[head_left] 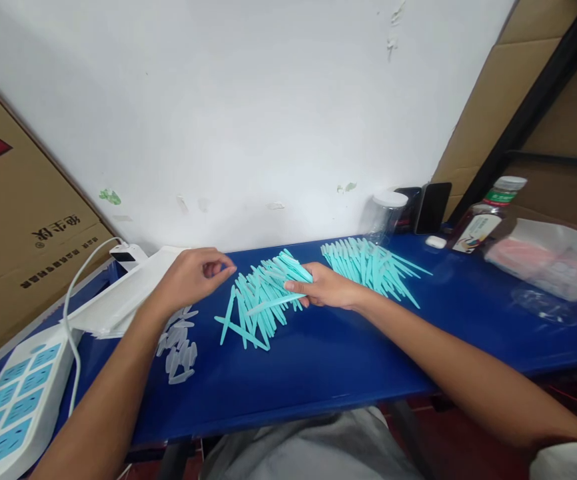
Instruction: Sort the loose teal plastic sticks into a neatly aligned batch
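Note:
A loose heap of thin teal plastic sticks [256, 300] lies in the middle of the blue table [318, 360]. My right hand [326, 287] rests on the heap's right side, fingers closed on a few teal sticks. My left hand [193, 275] hovers just left of the heap, thumb and fingers pinched together; what they hold, if anything, is too small to name. A second, neater pile of teal sticks [368, 263] lies farther right. Small clear plastic caps [178, 347] are scattered under my left forearm.
A stack of white sheets [128, 293], a white power strip [13, 400] with its cable and a cardboard box [13, 227] are at the left. A clear jar [386, 217], two dark phones [431, 207], a bottle [488, 213] and plastic bags [548, 260] are at the right.

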Demonstrator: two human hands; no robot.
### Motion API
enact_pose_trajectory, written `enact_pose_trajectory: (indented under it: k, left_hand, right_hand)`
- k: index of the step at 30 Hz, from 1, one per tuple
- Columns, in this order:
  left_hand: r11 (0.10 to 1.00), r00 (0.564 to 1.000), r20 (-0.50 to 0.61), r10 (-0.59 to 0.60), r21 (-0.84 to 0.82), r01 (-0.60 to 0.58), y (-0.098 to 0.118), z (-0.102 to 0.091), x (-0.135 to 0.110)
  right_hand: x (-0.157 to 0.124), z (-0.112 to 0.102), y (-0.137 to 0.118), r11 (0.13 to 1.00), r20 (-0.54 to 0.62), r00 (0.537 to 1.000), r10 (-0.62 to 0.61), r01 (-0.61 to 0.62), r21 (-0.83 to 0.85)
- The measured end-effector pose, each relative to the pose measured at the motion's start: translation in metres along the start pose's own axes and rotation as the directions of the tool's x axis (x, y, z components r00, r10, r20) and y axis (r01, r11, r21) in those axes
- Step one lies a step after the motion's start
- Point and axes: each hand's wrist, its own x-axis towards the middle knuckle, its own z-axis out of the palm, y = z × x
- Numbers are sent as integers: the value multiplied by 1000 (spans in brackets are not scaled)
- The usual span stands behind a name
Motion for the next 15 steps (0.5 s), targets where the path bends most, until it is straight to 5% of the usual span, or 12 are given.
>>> enact_pose_trajectory:
  k: [2,4,5,8,12,15]
  left_hand:
    - [989,943,300,-146,62,133,-29,-12,-2]
    - [961,800,535,-271,107,255,-56,-19,-6]
    - [943,752,571,-328,152,296,-68,-20,-8]
    - [919,736,552,-393,198,342,-95,-22,-13]
    - [878,592,675,-439,184,441,-106,-20,-16]
    - [879,586,688,-427,165,447,-103,-16,-16]
  right_hand:
    - [0,-1,1,1000,-21,1000,8,-8,-24]
    - [1,-1,2,999,-25,1000,6,-7,-43]
    - [2,-1,3,999,-26,1000,4,-6,-52]
    - [3,-1,5,997,-32,999,1,-3,-73]
    - [3,-2,6,996,-32,999,2,-4,-84]
    - [3,-2,7,997,-31,1000,3,-6,-75]
